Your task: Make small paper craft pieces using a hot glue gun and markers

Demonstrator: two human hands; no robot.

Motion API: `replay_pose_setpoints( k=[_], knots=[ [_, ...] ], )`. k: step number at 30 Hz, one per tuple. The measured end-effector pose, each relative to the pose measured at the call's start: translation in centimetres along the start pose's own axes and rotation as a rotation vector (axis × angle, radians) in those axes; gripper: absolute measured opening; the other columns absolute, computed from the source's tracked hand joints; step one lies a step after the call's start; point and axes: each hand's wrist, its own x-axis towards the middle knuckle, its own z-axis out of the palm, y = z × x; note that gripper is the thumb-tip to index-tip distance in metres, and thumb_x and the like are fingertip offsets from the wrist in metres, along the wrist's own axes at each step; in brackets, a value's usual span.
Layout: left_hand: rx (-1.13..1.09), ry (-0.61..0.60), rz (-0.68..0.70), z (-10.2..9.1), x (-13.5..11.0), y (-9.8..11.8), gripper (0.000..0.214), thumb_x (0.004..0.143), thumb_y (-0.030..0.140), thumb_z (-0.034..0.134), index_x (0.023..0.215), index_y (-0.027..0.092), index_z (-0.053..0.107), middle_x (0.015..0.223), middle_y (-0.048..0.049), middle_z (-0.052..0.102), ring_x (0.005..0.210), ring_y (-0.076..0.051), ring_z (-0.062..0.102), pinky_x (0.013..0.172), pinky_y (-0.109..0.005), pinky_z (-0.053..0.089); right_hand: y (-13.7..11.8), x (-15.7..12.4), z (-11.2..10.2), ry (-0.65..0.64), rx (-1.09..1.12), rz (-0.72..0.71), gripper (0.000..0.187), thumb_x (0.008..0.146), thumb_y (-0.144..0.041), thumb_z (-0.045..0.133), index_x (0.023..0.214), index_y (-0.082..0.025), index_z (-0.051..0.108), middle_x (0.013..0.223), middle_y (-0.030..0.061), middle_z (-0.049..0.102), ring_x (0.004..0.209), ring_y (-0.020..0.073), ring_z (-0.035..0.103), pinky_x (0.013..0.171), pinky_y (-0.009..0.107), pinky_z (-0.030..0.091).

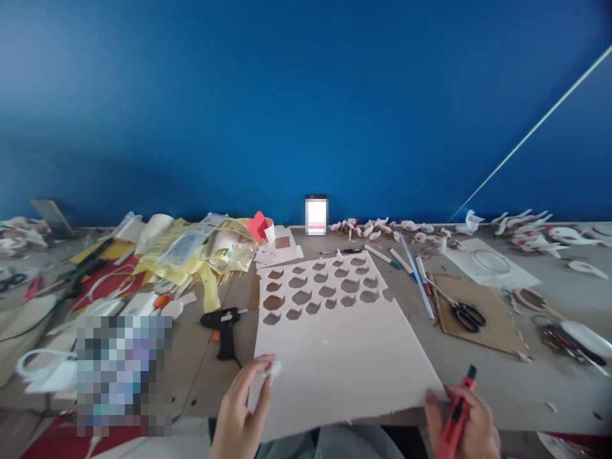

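A large white foam sheet [335,344] lies in front of me, its far half full of cut-out holes. My left hand [241,414] pinches a small white piece [276,368] at the sheet's near left corner. My right hand [466,424] is closed around a red utility knife [456,414] at the sheet's near right corner, its black tip pointing away from me.
A black glue gun [224,322] lies left of the sheet. Black scissors [466,314] rest on brown cardboard [482,319] to the right, with pens [396,258] behind. Small white cut-out shapes [382,227] line the blue wall. Yellow paper and clutter [191,255] fill the left.
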Motion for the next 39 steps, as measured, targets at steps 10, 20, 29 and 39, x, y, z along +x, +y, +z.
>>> replay_pose_setpoints(
  k=[10, 20, 29, 39],
  knots=[
    [-0.066, 0.006, 0.015, 1.6, 2.4, -0.2, 0.03, 0.082, 0.042, 0.052, 0.095, 0.019, 0.066, 0.102, -0.0115, 0.068, 0.098, -0.023, 0.064, 0.087, -0.034, 0.052, -0.3, 2.3, 1.8, -0.001, -0.026, -0.24, 0.045, 0.085, -0.056, 0.042, 0.097, -0.013, 0.053, 0.087, 0.0143, 0.061, 0.078, 0.0288, 0.056, 0.074, 0.041, 0.043],
    [-0.301, 0.013, -0.083, 0.6, 7.1, 2.3, 0.025, 0.071, 0.042, 0.065, 0.08, 0.019, 0.068, 0.095, -0.0092, 0.068, 0.094, -0.024, 0.062, 0.087, -0.035, 0.048, -3.6, 8.2, 1.5, -0.036, 0.097, -0.391, 0.036, 0.085, -0.046, 0.048, 0.105, -0.016, 0.053, 0.096, 0.0139, 0.061, 0.091, 0.0299, 0.055, 0.08, 0.045, 0.043],
    [-0.833, -0.316, -0.342, 3.8, 14.8, 7.7, 0.032, 0.061, 0.03, 0.077, 0.089, 0.017, 0.068, 0.075, -0.003, 0.066, 0.072, -0.013, 0.06, 0.071, -0.026, 0.046, -12.8, 14.4, 2.8, -0.791, 1.121, -0.349, 0.04, 0.091, -0.035, 0.04, 0.131, -0.029, 0.036, 0.125, 0.0115, 0.053, 0.098, 0.0223, 0.059, 0.072, 0.036, 0.053],
    [-1.024, -0.358, -0.5, 8.9, 17.8, 4.6, 0.035, 0.053, 0.021, 0.08, 0.083, 0.015, 0.062, 0.073, -0.0046, 0.067, 0.076, -0.018, 0.064, 0.072, -0.03, 0.046, -12.4, 14.4, 10.3, -0.782, 1.184, -0.13, 0.043, 0.088, -0.029, 0.043, 0.13, -0.032, 0.035, 0.128, 0.0097, 0.048, 0.064, 0.0118, 0.061, 0.042, 0.025, 0.049]
  ],
)
